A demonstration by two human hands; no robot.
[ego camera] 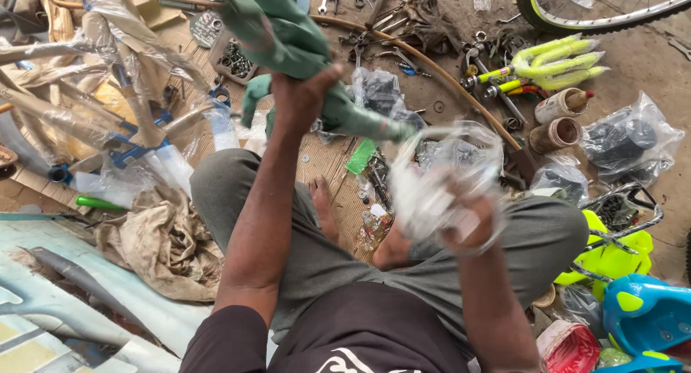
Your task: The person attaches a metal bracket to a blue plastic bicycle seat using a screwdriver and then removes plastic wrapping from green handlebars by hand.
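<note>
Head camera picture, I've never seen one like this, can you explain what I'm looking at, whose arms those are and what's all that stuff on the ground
This is one picture from a camera worn on a person's head, looking down. The two arms are that person's own; they sit cross-legged on the ground, in grey trousers. The left hand grips a green frame part, still partly wrapped in clear film. The right hand clutches a bunch of clear plastic wrap, blurred by motion. Around them lie loose things: more wrapped parts at the left, a dirty rag, wrenches at the top, yellow-green grips, a bicycle wheel at the top right, and a blue and yellow plastic seat at the lower right.
</note>
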